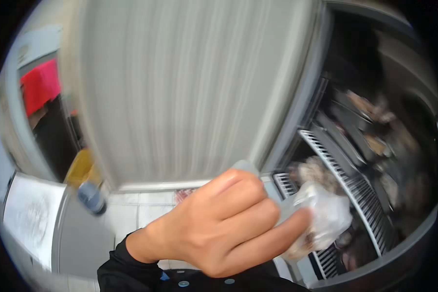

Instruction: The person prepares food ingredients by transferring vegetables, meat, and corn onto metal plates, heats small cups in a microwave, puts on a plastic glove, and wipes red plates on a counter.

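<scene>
My left hand point(214, 221) reaches in from the lower left in a black sleeve point(126, 265), its back toward the camera and its fingers curled closed. A pale grey piece point(246, 167) shows past the knuckles, but what the fingers hold is mostly hidden behind them. At the index fingertip, touching or overlapping it, is a clear plastic bag point(331, 219) with whitish and brown contents, blurred. The bag lies in front of the wire shelves point(348, 187) of an open, dark cabinet that looks like a refrigerator. My right hand does not show.
A ribbed, light grey panel point(180, 97) fills the middle. More blurred packages point(374, 143) sit on the right-hand shelves. At left are a yellow container point(80, 168), a blue-grey object point(91, 197), a white-topped grey unit point(34, 209) and red cloth point(36, 92). White floor tiles point(124, 211) show below.
</scene>
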Motion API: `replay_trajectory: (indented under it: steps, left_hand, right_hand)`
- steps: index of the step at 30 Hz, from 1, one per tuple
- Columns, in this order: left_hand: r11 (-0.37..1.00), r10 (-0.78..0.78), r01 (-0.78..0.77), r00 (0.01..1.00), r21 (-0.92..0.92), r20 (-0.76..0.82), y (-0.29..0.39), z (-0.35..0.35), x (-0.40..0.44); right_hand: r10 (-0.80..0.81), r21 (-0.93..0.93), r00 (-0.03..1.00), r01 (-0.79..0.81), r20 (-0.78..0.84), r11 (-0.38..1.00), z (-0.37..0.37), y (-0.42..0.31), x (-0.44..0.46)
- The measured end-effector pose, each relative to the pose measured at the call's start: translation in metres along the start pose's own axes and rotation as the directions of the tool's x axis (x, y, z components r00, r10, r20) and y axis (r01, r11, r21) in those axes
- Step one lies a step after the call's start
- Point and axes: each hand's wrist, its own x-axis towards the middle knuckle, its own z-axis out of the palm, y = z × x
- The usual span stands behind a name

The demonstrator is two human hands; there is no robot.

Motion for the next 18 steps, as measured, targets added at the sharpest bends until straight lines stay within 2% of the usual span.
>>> replay_trajectory:
  steps: [4, 6, 7, 8, 9, 10, 11, 12, 15, 17, 18]
  left_hand:
    - [0.942, -0.257, 0.213, 0.955, 0.259, 0.150, 0.037, -0.140, -0.067]
    - [0.820, -0.404, 0.318, 0.910, 0.476, 0.090, 0.065, -0.205, -0.095]
    - [0.763, -0.448, 0.331, 0.890, 0.555, 0.086, 0.079, -0.237, -0.107]
    - [0.725, -0.471, 0.312, 0.875, 0.614, 0.111, 0.093, -0.267, -0.120]
    - [0.674, -0.485, 0.290, 0.868, 0.679, 0.111, 0.103, -0.300, -0.134]
    - [0.602, -0.502, 0.301, 0.863, 0.740, 0.056, 0.118, -0.328, -0.143]
    - [0.559, -0.539, 0.278, 0.838, 0.781, 0.087, 0.134, -0.356, -0.150]
    - [0.521, -0.584, 0.251, 0.802, 0.816, 0.126, 0.150, -0.379, -0.155]
    - [0.371, -0.649, 0.251, 0.759, 0.894, 0.056, 0.187, -0.438, -0.174]
    - [0.286, -0.674, 0.235, 0.738, 0.929, 0.021, 0.210, -0.470, -0.193]
    - [0.231, -0.677, 0.264, 0.735, 0.937, -0.040, 0.218, -0.483, -0.202]
  right_hand:
    - [-0.072, -0.057, 0.997, 0.071, -0.015, 0.996, 0.007, 0.062, 0.022]
    - [-0.134, -0.054, 0.989, 0.138, 0.068, 0.989, 0.031, 0.084, 0.047]
    - [-0.155, -0.034, 0.975, 0.162, 0.157, 0.986, 0.045, 0.093, 0.063]
    - [-0.132, 0.032, 0.909, 0.129, 0.397, 0.991, 0.054, 0.095, 0.084]
    - [-0.085, 0.120, 0.668, -0.006, 0.739, 0.993, 0.066, 0.096, 0.107]
    - [-0.212, 0.019, 0.962, 0.212, 0.173, 0.977, 0.078, 0.096, 0.110]
    - [-0.363, -0.095, 0.932, 0.363, 0.014, 0.927, 0.112, 0.107, 0.099]
    - [-0.161, 0.067, 0.965, 0.150, 0.208, 0.986, 0.109, 0.097, 0.112]
    - [-0.307, 0.089, 0.933, 0.295, 0.187, 0.951, 0.103, 0.104, 0.126]
    - [-0.462, 0.071, 0.887, 0.459, 0.018, 0.885, 0.103, 0.119, 0.117]
    - [-0.478, 0.042, 0.861, 0.479, 0.175, 0.877, 0.067, 0.108, 0.133]
